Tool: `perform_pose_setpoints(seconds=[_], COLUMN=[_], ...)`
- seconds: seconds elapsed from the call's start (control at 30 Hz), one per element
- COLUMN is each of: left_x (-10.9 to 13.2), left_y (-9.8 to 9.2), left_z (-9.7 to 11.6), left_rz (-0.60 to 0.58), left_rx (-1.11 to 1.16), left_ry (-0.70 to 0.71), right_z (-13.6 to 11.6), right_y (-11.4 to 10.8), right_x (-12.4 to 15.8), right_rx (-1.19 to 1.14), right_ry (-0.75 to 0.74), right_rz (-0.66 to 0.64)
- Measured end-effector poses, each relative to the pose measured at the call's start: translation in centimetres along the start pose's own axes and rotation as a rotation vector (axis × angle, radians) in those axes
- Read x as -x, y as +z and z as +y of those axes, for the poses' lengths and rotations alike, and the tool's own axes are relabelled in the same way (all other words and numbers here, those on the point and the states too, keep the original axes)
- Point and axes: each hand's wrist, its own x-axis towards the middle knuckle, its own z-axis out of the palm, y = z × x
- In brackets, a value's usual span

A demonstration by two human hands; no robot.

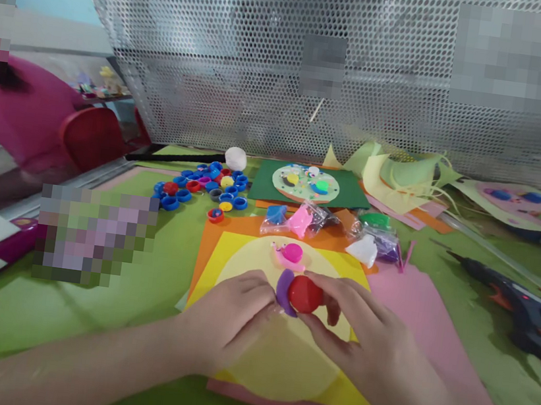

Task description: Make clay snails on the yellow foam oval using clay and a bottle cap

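My left hand [235, 317] is closed, its fingertips pinching a strip of purple clay [283, 290]. Thumb and fingers of my right hand [364, 321] grip a red bottle cap [305, 294], which touches the clay's right side. Both are held above a pale yellow paper circle [283, 370] that lies on a bright yellow sheet [209, 267]. Just beyond my fingers, a pink clay snail [288, 253] with a magenta cap for its shell lies on the circle.
Several bottle caps [203, 184] are piled at back left. Bagged clay packets [301, 220] lie behind the circle. A decorated disc [305, 184] sits on green card. To the right is a glue gun [511, 300] with its cord. A person in pink [24, 104] is at far left.
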Motion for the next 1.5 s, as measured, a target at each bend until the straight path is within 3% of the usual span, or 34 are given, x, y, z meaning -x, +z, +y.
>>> perform_pose_setpoints(seconds=[0.4, 0.6, 1.13, 1.33, 1.5], left_x=[-0.1, -0.3, -0.3, -0.2, -0.3], left_y=[0.0, 0.0, 0.1, -0.2, -0.8], left_z=[-0.9, -1.0, -1.1, -1.1, -1.2], left_rz=[-0.032, -0.034, -0.028, -0.050, 0.010], left_rx=[-0.056, -0.104, -0.192, -0.179, -0.183], left_ry=[-0.010, 0.081, 0.145, 0.130, 0.081], right_z=[-0.1, -0.2, -0.5, -0.1, 0.3], right_y=[-0.1, -0.2, 0.1, 0.1, 0.2], right_x=[0.1, 0.2, 0.4, 0.5, 0.2], right_rx=[-0.177, -0.192, -0.205, -0.149, -0.048], right_ry=[0.134, 0.148, 0.176, 0.108, -0.026], right_rz=[-0.053, -0.111, -0.118, -0.080, -0.073])
